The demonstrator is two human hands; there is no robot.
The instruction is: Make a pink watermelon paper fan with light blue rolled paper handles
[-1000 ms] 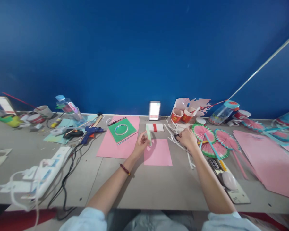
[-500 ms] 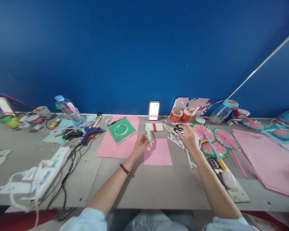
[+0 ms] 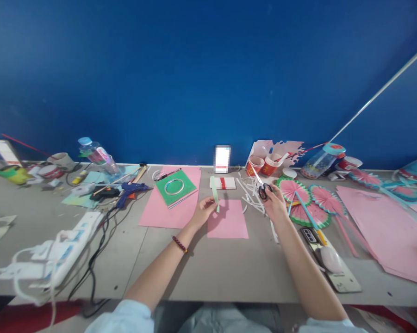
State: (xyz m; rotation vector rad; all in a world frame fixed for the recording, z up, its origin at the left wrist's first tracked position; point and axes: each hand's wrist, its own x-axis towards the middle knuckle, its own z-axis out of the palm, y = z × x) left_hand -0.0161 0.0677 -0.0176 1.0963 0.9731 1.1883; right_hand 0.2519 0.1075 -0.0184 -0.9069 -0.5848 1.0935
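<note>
My left hand (image 3: 204, 211) pinches a narrow pale green paper strip (image 3: 214, 193) and holds it upright above a small pink sheet (image 3: 228, 220) on the table. My right hand (image 3: 275, 203) is closed on black-handled scissors (image 3: 261, 185), lifted off the table with the blades pointing up and to the left. A heap of white paper strips (image 3: 250, 190) lies just beyond the scissors. A small white pad with a red band (image 3: 223, 183) lies behind the green strip.
Large pink sheets (image 3: 166, 208) with a green card and ring (image 3: 175, 187) lie left of centre. Left: glue gun (image 3: 131, 190), power strip (image 3: 71, 243), cables, a bottle (image 3: 96, 155). Right: watermelon paper fans (image 3: 305, 199), red cups (image 3: 263, 165), phone (image 3: 309, 236), more pink paper (image 3: 385, 229).
My right hand has picked the scissors up from among the white strips and raised them, blades up. My left hand has stayed in place with the green strip.
</note>
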